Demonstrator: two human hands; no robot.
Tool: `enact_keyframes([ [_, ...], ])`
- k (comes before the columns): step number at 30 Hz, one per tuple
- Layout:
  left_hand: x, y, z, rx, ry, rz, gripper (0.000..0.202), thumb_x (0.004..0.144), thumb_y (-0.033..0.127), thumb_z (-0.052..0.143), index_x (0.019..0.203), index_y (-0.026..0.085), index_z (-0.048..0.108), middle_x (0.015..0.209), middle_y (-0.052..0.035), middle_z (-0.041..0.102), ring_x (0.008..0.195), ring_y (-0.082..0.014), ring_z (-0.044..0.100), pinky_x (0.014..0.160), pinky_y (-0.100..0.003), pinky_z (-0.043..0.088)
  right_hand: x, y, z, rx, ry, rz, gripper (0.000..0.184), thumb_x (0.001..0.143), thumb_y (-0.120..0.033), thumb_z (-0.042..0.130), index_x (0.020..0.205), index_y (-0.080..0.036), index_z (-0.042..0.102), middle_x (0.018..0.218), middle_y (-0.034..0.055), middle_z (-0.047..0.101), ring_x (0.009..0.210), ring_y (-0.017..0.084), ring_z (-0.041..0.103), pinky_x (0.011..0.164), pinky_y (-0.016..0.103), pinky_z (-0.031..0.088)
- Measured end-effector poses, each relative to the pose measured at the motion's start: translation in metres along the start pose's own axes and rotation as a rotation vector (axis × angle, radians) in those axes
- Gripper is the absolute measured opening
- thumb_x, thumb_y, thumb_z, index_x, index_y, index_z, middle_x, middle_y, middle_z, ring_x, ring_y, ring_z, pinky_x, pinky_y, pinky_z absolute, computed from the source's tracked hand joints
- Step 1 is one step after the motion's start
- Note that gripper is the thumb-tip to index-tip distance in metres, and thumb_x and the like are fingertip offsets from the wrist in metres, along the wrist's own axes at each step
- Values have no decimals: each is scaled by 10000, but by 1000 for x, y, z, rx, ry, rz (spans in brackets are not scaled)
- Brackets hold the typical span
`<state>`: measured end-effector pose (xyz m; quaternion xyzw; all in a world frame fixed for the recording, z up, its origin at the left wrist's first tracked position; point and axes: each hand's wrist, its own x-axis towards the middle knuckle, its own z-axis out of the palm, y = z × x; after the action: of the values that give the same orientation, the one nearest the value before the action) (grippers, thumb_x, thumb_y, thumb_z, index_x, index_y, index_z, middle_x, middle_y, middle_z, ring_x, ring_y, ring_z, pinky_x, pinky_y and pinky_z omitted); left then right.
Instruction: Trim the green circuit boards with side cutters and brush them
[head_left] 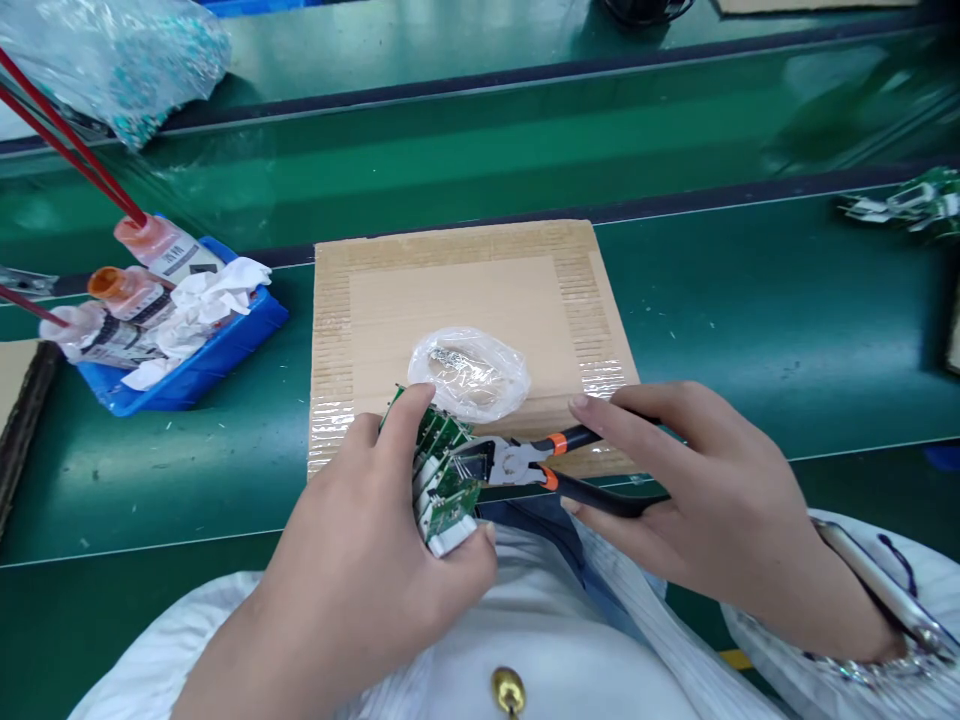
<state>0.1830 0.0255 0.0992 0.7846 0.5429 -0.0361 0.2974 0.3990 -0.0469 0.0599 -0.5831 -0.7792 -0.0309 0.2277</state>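
Observation:
My left hand [390,530] is closed around a stack of green circuit boards [450,500] with white parts along their edges. In my right hand [697,500] is a pair of diagonal cutters [517,462] with black handles and orange bands. The cutter jaws point left and lie at the boards, around thin metal pins; whether they bite on them I cannot tell. Just beyond the boards, a clear plastic dish [472,375] with small metallic bits in it rests on a cardboard sheet [457,285]. My left fingers cover part of the boards.
At the left a blue tray [202,365] holds several bottles and crumpled white tissue [214,300]; red sticks rise from it. A clear bag [150,60] with teal contents lies at the far left. More circuit boards [915,203] sit at the right on the green bench [750,320].

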Motion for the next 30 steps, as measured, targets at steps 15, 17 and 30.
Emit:
enact_keyframes([
  [15,1,-1,3,-86,-5,-12,743,662,422,573,1355,295,338,1161,-84,575,992,-310,588,821,-497,477,-4,-5,3,-78,45,-12,455,758,-295,692,1161,-151,537,872,111,628,714,230,589,590,355,490],
  [17,0,-1,2,-85,-23,-20,741,668,424,570,1358,293,333,1147,-87,577,972,-308,592,808,-493,479,-5,-6,3,-84,34,-13,456,754,-283,691,1163,-153,537,872,109,633,713,231,596,587,356,493],
  [30,24,3,-27,31,-219,-12,647,714,395,548,1337,289,408,1069,-76,650,894,-286,639,742,-410,504,-2,-25,15,148,-74,245,378,770,-287,617,1132,-177,599,944,76,686,808,206,656,631,307,523],
])
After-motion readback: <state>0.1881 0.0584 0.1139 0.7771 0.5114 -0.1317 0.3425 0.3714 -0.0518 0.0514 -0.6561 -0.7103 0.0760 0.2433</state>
